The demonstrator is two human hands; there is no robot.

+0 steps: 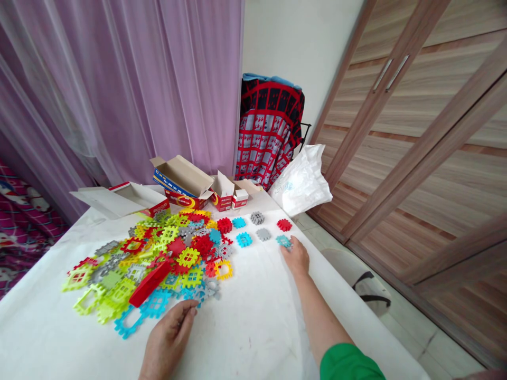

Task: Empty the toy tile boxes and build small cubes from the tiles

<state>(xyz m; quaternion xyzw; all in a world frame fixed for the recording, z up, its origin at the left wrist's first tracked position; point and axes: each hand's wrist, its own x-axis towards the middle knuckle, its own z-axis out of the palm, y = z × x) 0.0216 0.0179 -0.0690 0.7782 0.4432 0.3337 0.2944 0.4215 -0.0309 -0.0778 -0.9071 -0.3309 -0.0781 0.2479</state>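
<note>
My right hand [298, 257] reaches to the table's right side, its fingers on a light blue toothed plastic building piece [283, 240]. Just beyond it lies a red piece [284, 225]. To its left sit two grey pieces [262, 234] and two blue pieces [244, 239], spaced apart in short rows. My left hand [171, 335] is at the near edge of a mixed heap of interlocking plastic pieces [170, 248], fingers curled in and thumb against them. Nothing shows between them. A long red piece [150, 283] lies tilted on top of the heap.
Opened cardboard boxes [182, 177] stand along the back of the white-covered table [253, 327]. A white plastic bag [304, 182] is at the far right corner. Beyond the right edge, a pale tub with dark straps [362, 285] is on the floor before a wooden wardrobe [431, 142].
</note>
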